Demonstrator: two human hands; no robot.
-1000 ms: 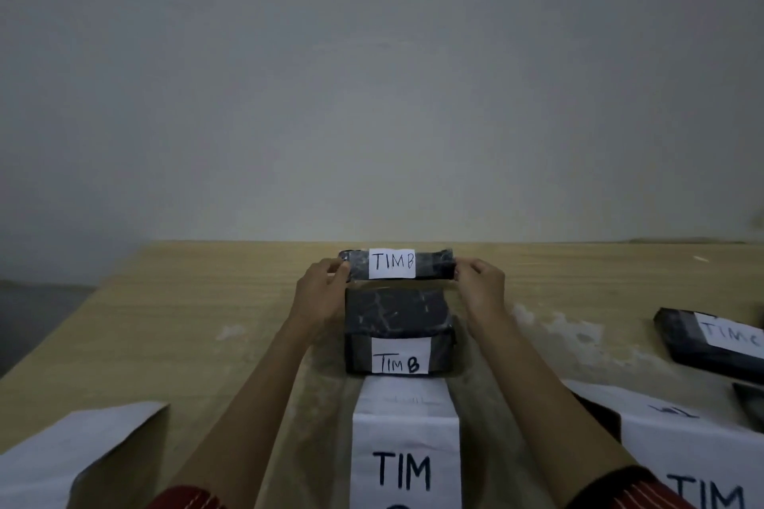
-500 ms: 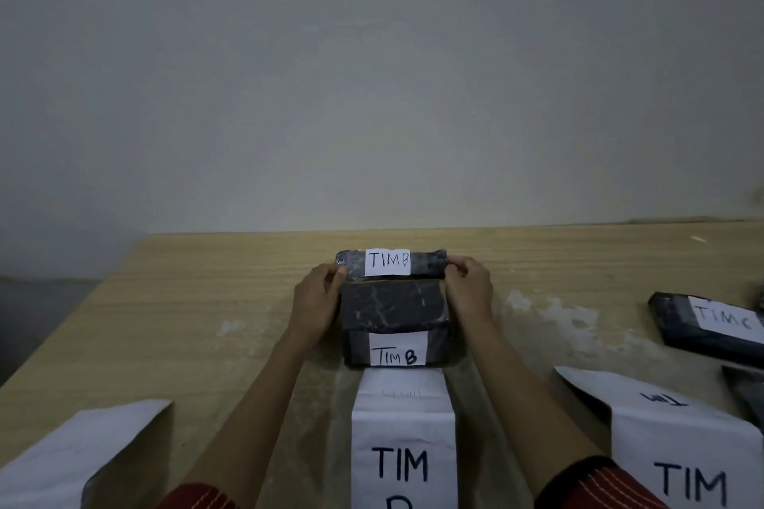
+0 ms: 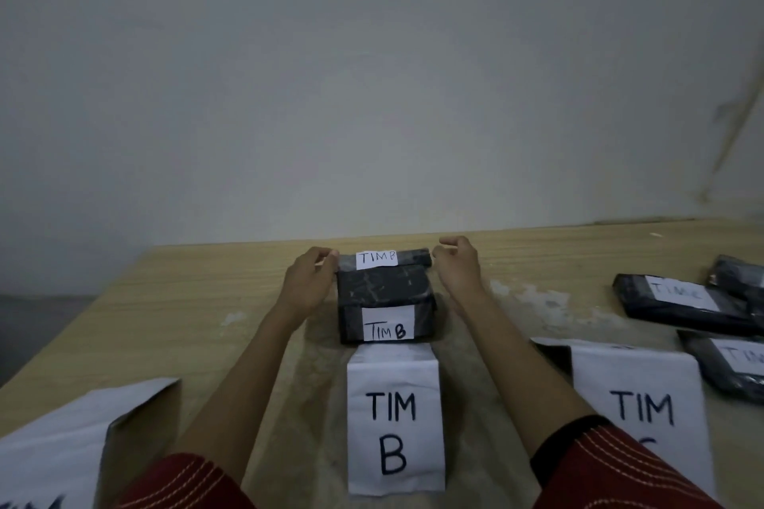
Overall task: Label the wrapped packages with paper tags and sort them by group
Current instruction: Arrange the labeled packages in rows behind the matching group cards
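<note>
Two black wrapped packages lie in the middle of the wooden table (image 3: 186,302), one behind the other. The near package (image 3: 382,289) carries a white tag reading TIM B (image 3: 387,329) on its front. The slimmer far package (image 3: 413,257) stands just behind it, with its own TIM B tag (image 3: 377,258). My left hand (image 3: 308,281) holds the far package's left end with thumb and fingertips. My right hand (image 3: 457,267) hovers just off its right end, fingers loosely curled, holding nothing.
A paper sign TIM B (image 3: 392,417) lies in front of the packages. A sign TIM C (image 3: 636,405) is to its right, and another sheet (image 3: 62,438) at the near left. Three black packages (image 3: 678,302) tagged TIM C lie at the right edge.
The far package has been lowered behind the near one. My right hand has let go of its right end and drawn slightly away.
</note>
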